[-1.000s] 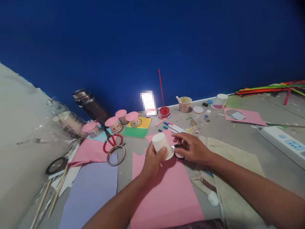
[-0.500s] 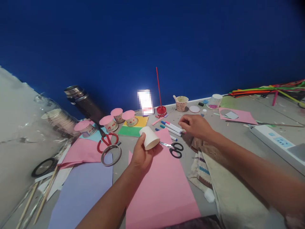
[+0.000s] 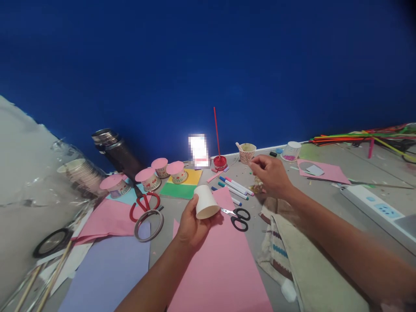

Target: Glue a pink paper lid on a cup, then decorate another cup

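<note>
At the far left, stacked cups (image 3: 81,178) are wrapped in clear plastic (image 3: 55,195), near a dark flask (image 3: 120,155). Next, four cups (image 3: 150,186) are topped by pink discs (image 3: 147,175); nearer, red-handled scissors (image 3: 140,197) and a grey ring (image 3: 137,227) are laid together. A white cup (image 3: 205,197) is gripped in the left hand (image 3: 192,225), tilted mouth-down, above a pink sheet (image 3: 217,268). Just beside it, black-handled scissors (image 3: 235,212) are laid, with markers (image 3: 234,185) beyond. The right hand (image 3: 272,174) is held near a patterned cup (image 3: 247,155), fingertips drawn together; whether anything is pinched cannot be told. A beige cloth (image 3: 320,273) is spread nearby; farther right, a power strip (image 3: 378,207) is seen.
</note>
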### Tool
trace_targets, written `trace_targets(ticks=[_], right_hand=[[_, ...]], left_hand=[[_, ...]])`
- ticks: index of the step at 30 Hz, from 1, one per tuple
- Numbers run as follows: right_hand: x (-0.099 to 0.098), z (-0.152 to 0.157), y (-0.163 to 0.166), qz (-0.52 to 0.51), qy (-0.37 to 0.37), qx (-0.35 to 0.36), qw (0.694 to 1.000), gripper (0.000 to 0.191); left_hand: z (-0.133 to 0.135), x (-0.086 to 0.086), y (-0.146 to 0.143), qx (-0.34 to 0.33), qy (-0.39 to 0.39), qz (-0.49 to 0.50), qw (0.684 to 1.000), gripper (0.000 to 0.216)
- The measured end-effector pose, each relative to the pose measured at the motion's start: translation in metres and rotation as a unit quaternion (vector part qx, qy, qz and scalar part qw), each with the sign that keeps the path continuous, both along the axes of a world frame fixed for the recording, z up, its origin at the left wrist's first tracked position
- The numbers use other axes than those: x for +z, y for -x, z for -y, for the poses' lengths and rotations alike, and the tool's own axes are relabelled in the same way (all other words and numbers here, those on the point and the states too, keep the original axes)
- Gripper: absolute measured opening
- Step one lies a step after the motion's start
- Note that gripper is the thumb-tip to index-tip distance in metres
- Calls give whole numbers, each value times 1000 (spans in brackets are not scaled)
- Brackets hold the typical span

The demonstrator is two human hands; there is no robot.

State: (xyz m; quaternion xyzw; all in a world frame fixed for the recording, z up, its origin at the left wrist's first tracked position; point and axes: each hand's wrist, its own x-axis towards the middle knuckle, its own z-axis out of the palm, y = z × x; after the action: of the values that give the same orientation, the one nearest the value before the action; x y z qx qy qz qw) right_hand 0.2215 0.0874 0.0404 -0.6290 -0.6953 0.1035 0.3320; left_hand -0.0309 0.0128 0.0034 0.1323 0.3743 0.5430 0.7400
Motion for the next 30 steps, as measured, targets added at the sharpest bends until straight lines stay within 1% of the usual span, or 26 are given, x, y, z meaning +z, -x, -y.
trace_targets(ticks=[2,6,8,10,13,16,19,22,30], right_hand=[[-4,2,8,13,13,13,1000,30],[-31,18,25,76,53,59,994,23],[-42,23,25,111,71,71,989,22],[-48,23,20,138,85,73,984,24],[-48,16,10,163,97,60,980,25],[-47,10,5,175,101,50,978,25],[-47,8,5,181,103,51,977,24],[-47,11,9,185,103,58,976,25],[-47,17,17,208,119,88,967,24]], left_hand=[[-1,0,2,-4,-9,5,1000,43],[-1,-1,3,27,-1,15,1000,40],[-2,-2,3,46,9,20,999,38],[-2,-2,3,55,16,22,998,39],[-4,-2,2,52,25,21,998,40],[-4,-2,3,30,16,16,999,42],[-2,-2,3,15,-11,-1,1000,44],[0,0,2,21,-25,-19,999,46],[1,4,0,20,8,-35,999,42]])
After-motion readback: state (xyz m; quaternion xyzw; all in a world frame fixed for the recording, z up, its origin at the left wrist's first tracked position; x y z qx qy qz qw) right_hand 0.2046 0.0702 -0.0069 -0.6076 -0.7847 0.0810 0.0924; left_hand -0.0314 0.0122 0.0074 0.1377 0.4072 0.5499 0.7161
